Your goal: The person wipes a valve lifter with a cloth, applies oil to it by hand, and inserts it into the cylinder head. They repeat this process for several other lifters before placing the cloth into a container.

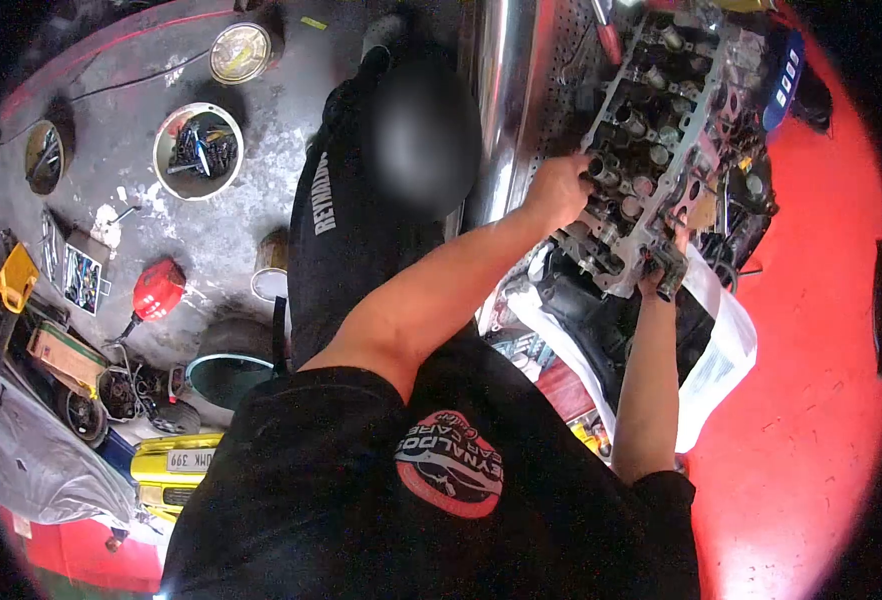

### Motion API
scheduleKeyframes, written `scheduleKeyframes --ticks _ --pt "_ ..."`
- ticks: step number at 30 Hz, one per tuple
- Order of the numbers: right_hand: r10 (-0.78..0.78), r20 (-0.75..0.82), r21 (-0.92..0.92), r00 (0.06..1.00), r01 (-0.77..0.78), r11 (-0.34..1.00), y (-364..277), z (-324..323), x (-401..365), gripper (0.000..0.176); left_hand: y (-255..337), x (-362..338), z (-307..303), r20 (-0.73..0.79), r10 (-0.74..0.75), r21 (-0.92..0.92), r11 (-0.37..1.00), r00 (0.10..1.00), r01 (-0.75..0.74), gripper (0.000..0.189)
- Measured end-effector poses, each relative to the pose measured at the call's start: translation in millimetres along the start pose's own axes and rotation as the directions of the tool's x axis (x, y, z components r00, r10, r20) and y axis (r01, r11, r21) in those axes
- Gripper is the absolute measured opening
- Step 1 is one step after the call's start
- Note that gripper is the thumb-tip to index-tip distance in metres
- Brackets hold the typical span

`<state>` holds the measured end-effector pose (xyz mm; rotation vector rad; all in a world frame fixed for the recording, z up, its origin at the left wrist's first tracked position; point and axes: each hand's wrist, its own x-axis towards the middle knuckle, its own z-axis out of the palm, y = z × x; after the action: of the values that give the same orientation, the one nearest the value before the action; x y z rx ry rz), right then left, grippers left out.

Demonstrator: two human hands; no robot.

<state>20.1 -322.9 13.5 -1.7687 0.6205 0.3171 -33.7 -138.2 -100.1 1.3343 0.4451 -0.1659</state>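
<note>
The steel counter (pixel 551 60) runs ahead of both hands, and the cylinder head (pixel 651 150) lies on it at a slant, its near end between them. A co-worker (pixel 361 200) in black stands just left of the left arm. A white sheet (pixel 726 350) hangs below the right hand, under the cylinder head's near end. The left hand (pixel 558 188) is closed over the casting's left edge, fingers curled into its ports. The right hand (pixel 664 268) is clamped on the near corner from below. The two are apart, one on each side. A red-handled screwdriver (pixel 609 40) lies beyond the left hand, near the far end.

The step in hand looks like taking hold of the casting to lift or turn it. It is probably heavy and oily, so any shift calls for a firm, level grip on both sides, with fingers clear of the underside.
</note>
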Motion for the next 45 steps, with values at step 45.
scheduleKeyframes --ticks 45 --pt "0.019 0.009 0.072 1.000 -0.020 0.997 1.2 -4.3 -3.2 0.039 -4.7 -25.0 18.2 -0.103 -0.030 0.060 0.997 0.994 0.037 0.020"
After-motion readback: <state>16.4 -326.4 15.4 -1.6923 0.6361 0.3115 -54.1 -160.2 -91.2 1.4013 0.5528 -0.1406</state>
